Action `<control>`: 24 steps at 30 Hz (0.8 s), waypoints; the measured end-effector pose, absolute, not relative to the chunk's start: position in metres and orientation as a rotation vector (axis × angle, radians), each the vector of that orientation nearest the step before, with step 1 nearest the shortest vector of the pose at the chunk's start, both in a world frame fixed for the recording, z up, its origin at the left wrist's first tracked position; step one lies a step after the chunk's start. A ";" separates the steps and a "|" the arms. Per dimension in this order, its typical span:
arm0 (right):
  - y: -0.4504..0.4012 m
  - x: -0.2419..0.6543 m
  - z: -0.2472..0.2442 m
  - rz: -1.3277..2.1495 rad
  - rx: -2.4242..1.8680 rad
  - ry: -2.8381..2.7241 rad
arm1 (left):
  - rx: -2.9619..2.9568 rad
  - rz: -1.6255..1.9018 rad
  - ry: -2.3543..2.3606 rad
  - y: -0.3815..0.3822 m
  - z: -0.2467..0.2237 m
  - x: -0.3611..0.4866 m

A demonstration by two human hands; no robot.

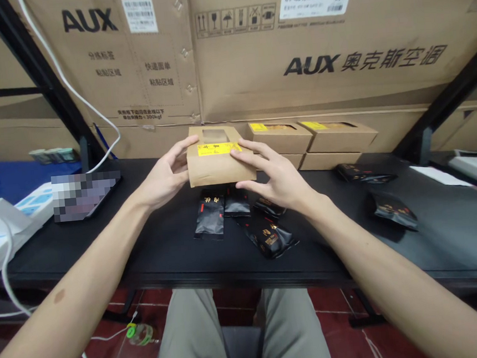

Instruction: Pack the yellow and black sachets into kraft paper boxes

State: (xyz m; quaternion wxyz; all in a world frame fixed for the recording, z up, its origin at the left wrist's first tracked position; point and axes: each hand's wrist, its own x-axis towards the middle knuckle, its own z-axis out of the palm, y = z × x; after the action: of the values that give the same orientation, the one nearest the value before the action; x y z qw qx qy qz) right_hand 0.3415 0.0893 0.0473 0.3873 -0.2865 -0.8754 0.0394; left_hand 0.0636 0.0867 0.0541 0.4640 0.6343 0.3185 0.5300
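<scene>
Between my two hands is a small brown cardboard box (221,169) with a window in its top and a yellow label along the front edge. My left hand (166,171) grips its left side, thumb at the side and fingers over the top edge. My right hand (273,170) clasps the right side, with fingertips on the label and the thumb by the lower front edge. Just below the box, several black sachets lie on the table, among them an upright-printed sachet (209,215) and a larger one (271,237) with gold lettering.
Behind, to the right, similar window boxes (337,137) stand in stacks. More black sachets (391,210) lie at the right of the black table (153,253). A phone (90,197) and a white power strip (25,220) are at left. Large AUX cartons (242,84) form the back.
</scene>
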 end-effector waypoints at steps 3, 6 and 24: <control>0.091 0.345 0.049 0.079 -0.738 -2.203 | 1.542 1.248 0.751 0.084 0.056 0.062; 0.092 0.346 0.048 0.049 -0.750 -2.189 | 1.558 1.215 0.734 0.083 0.058 0.061; 0.096 0.344 0.041 -0.168 -0.786 -2.154 | 1.659 1.127 0.703 0.089 0.054 0.058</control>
State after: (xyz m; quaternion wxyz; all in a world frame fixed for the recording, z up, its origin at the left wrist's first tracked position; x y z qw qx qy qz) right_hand 0.3435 0.0964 0.0408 0.4090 -0.3121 -0.8549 -0.0667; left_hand 0.0582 0.0887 0.0544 0.4864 0.6819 0.2892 0.4634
